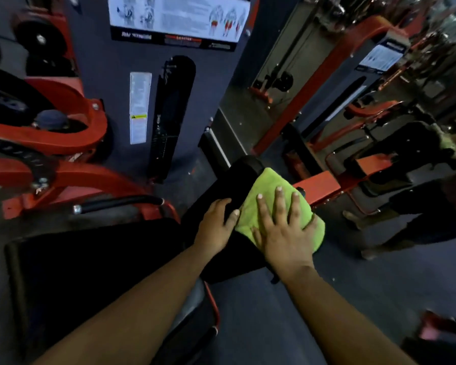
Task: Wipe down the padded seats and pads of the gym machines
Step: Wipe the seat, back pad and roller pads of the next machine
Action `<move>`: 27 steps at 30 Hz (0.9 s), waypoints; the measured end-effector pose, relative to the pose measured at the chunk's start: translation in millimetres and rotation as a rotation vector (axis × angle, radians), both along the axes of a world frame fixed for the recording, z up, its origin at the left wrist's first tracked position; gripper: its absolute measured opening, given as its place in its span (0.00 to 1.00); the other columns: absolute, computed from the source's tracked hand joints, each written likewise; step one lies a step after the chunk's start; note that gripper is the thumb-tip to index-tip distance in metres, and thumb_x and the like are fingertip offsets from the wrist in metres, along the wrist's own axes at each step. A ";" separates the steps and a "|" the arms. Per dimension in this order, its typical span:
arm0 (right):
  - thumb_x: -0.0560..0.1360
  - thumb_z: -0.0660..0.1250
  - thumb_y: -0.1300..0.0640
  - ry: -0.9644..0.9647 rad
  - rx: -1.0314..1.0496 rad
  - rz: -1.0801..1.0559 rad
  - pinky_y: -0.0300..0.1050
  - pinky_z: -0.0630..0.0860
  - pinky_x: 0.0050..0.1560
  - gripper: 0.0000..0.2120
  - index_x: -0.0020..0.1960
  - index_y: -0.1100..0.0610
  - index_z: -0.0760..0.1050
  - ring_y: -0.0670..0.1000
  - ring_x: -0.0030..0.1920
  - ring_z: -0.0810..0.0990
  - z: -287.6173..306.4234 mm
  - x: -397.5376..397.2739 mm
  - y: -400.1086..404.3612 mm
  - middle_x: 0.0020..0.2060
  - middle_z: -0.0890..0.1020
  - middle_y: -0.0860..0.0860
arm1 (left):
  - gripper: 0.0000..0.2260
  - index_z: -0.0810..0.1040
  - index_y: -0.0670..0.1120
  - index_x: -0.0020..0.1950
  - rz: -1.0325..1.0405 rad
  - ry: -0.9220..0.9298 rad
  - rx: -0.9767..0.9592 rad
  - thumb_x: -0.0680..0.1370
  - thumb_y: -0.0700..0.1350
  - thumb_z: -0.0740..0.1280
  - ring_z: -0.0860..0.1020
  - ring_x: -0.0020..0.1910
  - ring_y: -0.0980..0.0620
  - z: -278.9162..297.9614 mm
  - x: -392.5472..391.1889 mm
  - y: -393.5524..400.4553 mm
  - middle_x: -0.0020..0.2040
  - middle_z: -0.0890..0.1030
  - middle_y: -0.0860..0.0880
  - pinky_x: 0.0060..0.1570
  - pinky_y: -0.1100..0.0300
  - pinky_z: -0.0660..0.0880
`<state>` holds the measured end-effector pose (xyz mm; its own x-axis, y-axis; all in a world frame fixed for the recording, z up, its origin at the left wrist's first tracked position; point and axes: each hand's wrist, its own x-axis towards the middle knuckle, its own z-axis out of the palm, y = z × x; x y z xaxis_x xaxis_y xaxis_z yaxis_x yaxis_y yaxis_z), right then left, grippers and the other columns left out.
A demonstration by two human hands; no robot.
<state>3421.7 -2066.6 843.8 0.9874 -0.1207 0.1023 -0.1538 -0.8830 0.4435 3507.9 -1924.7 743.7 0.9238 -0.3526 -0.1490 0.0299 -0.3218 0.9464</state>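
A black padded roller pad [241, 180] of a red gym machine lies at the centre. A lime-green cloth [267, 189] is draped over its right side. My right hand [283, 230] lies flat on the cloth with fingers spread, pressing it onto the pad. My left hand [216, 223] grips the pad's left side beside the cloth, thumb touching the cloth's edge. A wide black seat pad [90, 264] lies at the lower left, partly under my left forearm.
A red machine frame [63, 143] with a black handle [121, 202] stands at the left. A grey weight-stack cover [111, 83] with an instruction placard [179, 18] rises behind. A mirror [353, 101] at the right reflects machines and a person. Dark floor [353, 285] spreads at the lower right.
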 end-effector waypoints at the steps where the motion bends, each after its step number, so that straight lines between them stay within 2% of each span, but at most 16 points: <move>1: 0.80 0.62 0.36 0.019 -0.016 0.017 0.80 0.64 0.62 0.38 0.83 0.47 0.52 0.67 0.80 0.50 1.3 10.7 -0.5 0.83 0.50 0.58 | 0.24 0.68 0.46 0.78 0.006 0.002 0.014 0.84 0.53 0.63 0.68 0.76 0.46 -12.9 -2.5 1.1 0.78 0.68 0.45 0.75 0.56 0.64; 3: 0.81 0.59 0.38 0.068 -0.054 0.056 0.77 0.66 0.61 0.37 0.84 0.48 0.48 0.68 0.80 0.51 4.4 28.5 1.2 0.83 0.48 0.59 | 0.29 0.59 0.47 0.83 -0.024 -0.012 0.047 0.84 0.53 0.63 0.61 0.81 0.48 -30.7 -12.1 0.0 0.83 0.58 0.48 0.77 0.56 0.60; 6: 0.82 0.57 0.42 0.119 -0.109 0.082 0.77 0.66 0.61 0.37 0.84 0.50 0.43 0.70 0.79 0.50 11.7 61.1 12.7 0.82 0.43 0.61 | 0.39 0.46 0.49 0.85 -0.103 0.002 0.048 0.82 0.60 0.64 0.50 0.83 0.51 -44.8 -27.7 -10.6 0.84 0.42 0.53 0.80 0.51 0.56; 8: 0.83 0.57 0.41 0.157 -0.149 0.082 0.78 0.65 0.61 0.37 0.84 0.49 0.41 0.71 0.79 0.48 15.1 80.8 21.3 0.82 0.40 0.60 | 0.40 0.45 0.50 0.84 -0.115 0.025 0.047 0.81 0.63 0.63 0.47 0.83 0.52 -49.2 -31.0 -13.3 0.83 0.38 0.56 0.80 0.45 0.55; 11: 0.81 0.54 0.34 0.238 -0.184 0.105 0.79 0.61 0.63 0.38 0.83 0.46 0.42 0.70 0.80 0.41 21.3 75.4 18.7 0.82 0.36 0.57 | 0.43 0.46 0.51 0.85 -0.130 0.021 0.044 0.79 0.64 0.66 0.51 0.83 0.51 -50.2 -27.1 -7.4 0.83 0.38 0.58 0.78 0.42 0.58; 13: 0.80 0.54 0.33 0.306 -0.261 0.162 0.80 0.60 0.64 0.39 0.84 0.46 0.44 0.69 0.80 0.37 18.1 35.9 11.1 0.82 0.35 0.56 | 0.47 0.42 0.52 0.84 -0.162 0.024 0.062 0.77 0.62 0.70 0.54 0.83 0.49 -54.6 -31.6 -0.6 0.84 0.40 0.55 0.78 0.42 0.59; 17: 0.79 0.59 0.33 0.388 -0.335 0.254 0.84 0.52 0.64 0.41 0.84 0.48 0.47 0.63 0.82 0.39 12.7 -26.4 -13.0 0.83 0.40 0.55 | 0.52 0.37 0.55 0.83 -0.274 0.094 0.168 0.75 0.63 0.72 0.55 0.82 0.46 -77.6 -62.0 5.6 0.84 0.38 0.54 0.78 0.39 0.57; 19: 0.78 0.56 0.31 0.380 -0.348 0.277 0.84 0.49 0.65 0.41 0.84 0.47 0.47 0.63 0.82 0.40 15.7 -2.3 -10.2 0.83 0.41 0.54 | 0.52 0.35 0.56 0.83 -0.288 0.094 0.191 0.75 0.63 0.72 0.53 0.83 0.47 -87.5 -73.9 1.8 0.83 0.36 0.55 0.79 0.39 0.55; 22: 0.79 0.48 0.31 0.379 -0.432 0.282 0.87 0.44 0.63 0.39 0.84 0.46 0.43 0.67 0.80 0.36 5.2 54.7 11.3 0.83 0.40 0.55 | 0.52 0.35 0.56 0.83 -0.233 0.074 0.183 0.76 0.63 0.71 0.54 0.83 0.47 -95.6 -75.7 -5.8 0.83 0.35 0.56 0.78 0.40 0.58; 27: 0.79 0.42 0.30 0.401 -0.607 0.270 0.89 0.36 0.60 0.39 0.83 0.49 0.38 0.74 0.77 0.35 -34.7 101.9 39.3 0.81 0.37 0.61 | 0.53 0.38 0.56 0.83 -0.150 0.103 0.104 0.72 0.70 0.70 0.51 0.83 0.49 -121.7 -81.8 -10.5 0.84 0.38 0.57 0.79 0.40 0.55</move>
<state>3523.6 -2027.3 809.1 0.9500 0.0927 -0.2982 0.3070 -0.4514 0.8378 3426.1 -1935.2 622.0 0.8401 -0.4631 -0.2824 0.0687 -0.4256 0.9023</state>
